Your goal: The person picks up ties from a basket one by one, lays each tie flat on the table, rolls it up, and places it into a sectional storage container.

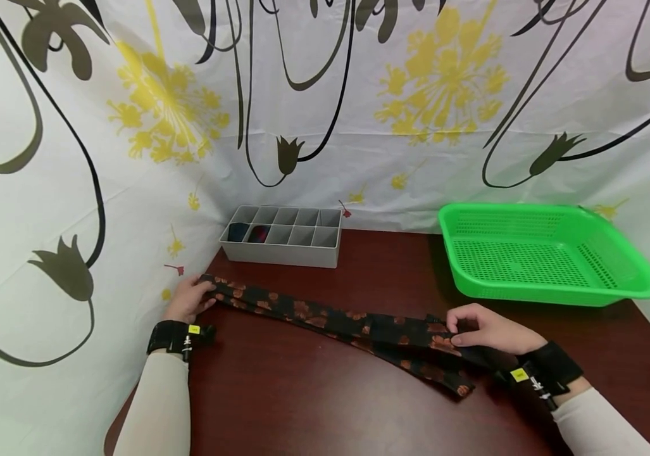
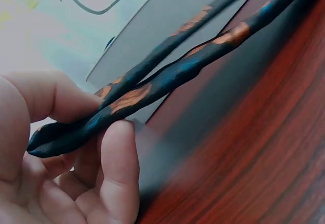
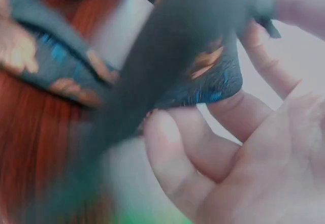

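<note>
We note a long black fabric necktie with orange-brown leaf print stretched across the dark reddish-brown wooden table, running from about 9 o'clock to about 4 o'clock of the tabletop. Our left hand pinches the folded end at the 9 o'clock side; the left wrist view shows the thumb above and the fingers curled beneath, clamped on two layers of the cloth. Our right hand grips the wider end at 4 o'clock, fingers curled over the fabric; the right wrist view is blurred but shows cloth draped across the bent fingers. The tie lies flat between the hands, with one wide tip lying just nearer to us than the right hand. At 12 o'clock stands a grey plastic divided organiser tray, with dark rolled items in its two leftmost front cells; what they are we cannot tell. At 2 o'clock sits a bright green perforated plastic basket, well apart from the tie. Both forearms wear pale sleeves and black wrist straps.
</note>
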Demonstrator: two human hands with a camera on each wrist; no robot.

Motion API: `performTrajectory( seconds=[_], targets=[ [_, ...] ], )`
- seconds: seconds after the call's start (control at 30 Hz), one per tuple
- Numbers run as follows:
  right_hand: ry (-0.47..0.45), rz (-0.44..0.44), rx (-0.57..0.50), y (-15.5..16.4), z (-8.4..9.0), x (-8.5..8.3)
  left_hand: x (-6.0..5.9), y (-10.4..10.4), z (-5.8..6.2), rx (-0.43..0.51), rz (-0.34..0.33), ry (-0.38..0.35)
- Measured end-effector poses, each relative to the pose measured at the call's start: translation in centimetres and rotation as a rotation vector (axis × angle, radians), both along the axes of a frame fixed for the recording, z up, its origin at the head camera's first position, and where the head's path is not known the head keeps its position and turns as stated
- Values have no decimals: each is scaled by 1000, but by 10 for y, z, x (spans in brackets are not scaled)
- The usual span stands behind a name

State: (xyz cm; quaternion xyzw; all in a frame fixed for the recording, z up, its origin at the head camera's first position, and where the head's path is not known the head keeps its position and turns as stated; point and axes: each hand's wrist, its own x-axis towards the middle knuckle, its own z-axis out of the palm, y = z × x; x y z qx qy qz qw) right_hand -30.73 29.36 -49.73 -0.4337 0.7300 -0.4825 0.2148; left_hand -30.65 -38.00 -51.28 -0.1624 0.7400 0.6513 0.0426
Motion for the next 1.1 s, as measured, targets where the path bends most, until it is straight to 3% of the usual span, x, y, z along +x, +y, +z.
performTrajectory(
  seconds=[0.17,0.4,0.67,0.77,0.9,0.97,1.0,1.1],
  targets=[
    [-66,-62,-57,8,-3,-4,1,4,-1,65,33,34],
    [-26,-101,44,8,-8,-8,1,8,2,150,100,34],
    [-132,-141,105,8,-3,-5,0,8,5,138,104,20],
    [-92,-218,135,10,-7,-6,-1,9,4,132,115,22],
    [-96,-398,114,11,-10,-5,-2,11,2,108,125,31],
    [-222,-409,-18,10,-9,-4,-3,11,0,95,121,40],
    [-317,-362,-137,10,-8,-4,-3,11,0,90,120,43],
    [-694,-69,-507,8,-8,-5,-5,8,-3,88,113,51]
  ],
)
